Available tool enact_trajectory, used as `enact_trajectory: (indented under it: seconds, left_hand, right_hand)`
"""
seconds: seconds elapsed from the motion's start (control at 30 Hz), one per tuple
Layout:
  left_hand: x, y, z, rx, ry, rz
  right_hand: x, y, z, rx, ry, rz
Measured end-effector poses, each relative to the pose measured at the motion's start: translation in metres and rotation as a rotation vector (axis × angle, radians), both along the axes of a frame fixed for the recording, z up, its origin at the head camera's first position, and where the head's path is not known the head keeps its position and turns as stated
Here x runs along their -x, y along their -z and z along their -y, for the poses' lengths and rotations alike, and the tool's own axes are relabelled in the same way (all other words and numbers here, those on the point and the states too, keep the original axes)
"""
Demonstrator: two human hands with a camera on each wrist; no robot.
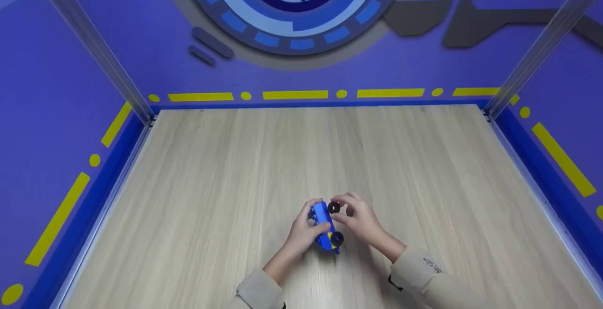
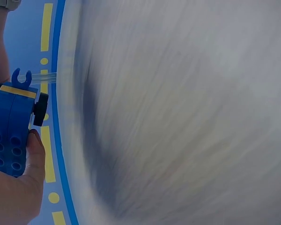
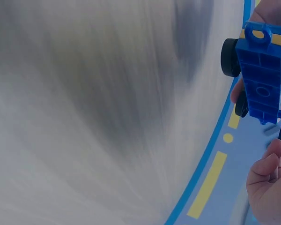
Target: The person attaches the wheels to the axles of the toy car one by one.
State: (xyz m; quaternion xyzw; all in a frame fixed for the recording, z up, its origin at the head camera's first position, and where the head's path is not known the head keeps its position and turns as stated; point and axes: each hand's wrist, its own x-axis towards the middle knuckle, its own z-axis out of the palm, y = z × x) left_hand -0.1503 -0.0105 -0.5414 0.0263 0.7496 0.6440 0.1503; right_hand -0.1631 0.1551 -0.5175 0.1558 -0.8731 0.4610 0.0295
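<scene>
My left hand [image 1: 301, 231] grips a blue toy car [image 1: 322, 213] by its sides, thumb across the body. A yellow band and a black wheel [image 1: 337, 239] show at its near end. In the left wrist view, studs and a hook-shaped coupling [image 2: 22, 79] stand out on the blue body. The right wrist view shows the car's underside [image 3: 261, 79], with black wheels [image 3: 230, 57] on it. Between thumb and fingers, my right hand [image 1: 362, 217] pinches a loose black wheel [image 1: 333, 211], close beside the car's far end. Part of that wheel falls outside the right wrist view.
Both hands are over a light wood-grain table [image 1: 226, 172], near its front. Blue-purple panels [image 1: 118, 40] with yellow markings wall in the back and sides. Metal posts [image 1: 89, 40] stand at the back corners.
</scene>
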Motion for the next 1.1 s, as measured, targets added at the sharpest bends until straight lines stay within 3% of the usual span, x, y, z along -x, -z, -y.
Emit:
enact_trajectory:
  seconds: [0.5, 0.73, 0.83, 0.97, 1.1]
  left_hand:
    - [-0.002, -0.005, 0.0, -0.021, 0.025, -0.009]
    - [-0.012, -0.034, 0.002, -0.035, 0.03, 0.003]
    - [-0.014, -0.04, 0.002, -0.033, 0.032, -0.007]
    - [-0.013, -0.036, 0.002, -0.038, 0.034, -0.017]
    - [-0.007, -0.019, 0.001, -0.063, 0.034, -0.008]
  right_hand:
    - [-0.003, 0.0, 0.007, -0.041, -0.041, -0.112]
    - [-0.004, -0.001, 0.008, -0.055, -0.035, -0.083]
    - [-0.004, -0.002, 0.009, -0.061, -0.027, -0.056]
    - [-0.005, -0.001, 0.009, -0.065, -0.024, -0.058]
    - [-0.005, -0.001, 0.01, -0.053, -0.022, -0.087]
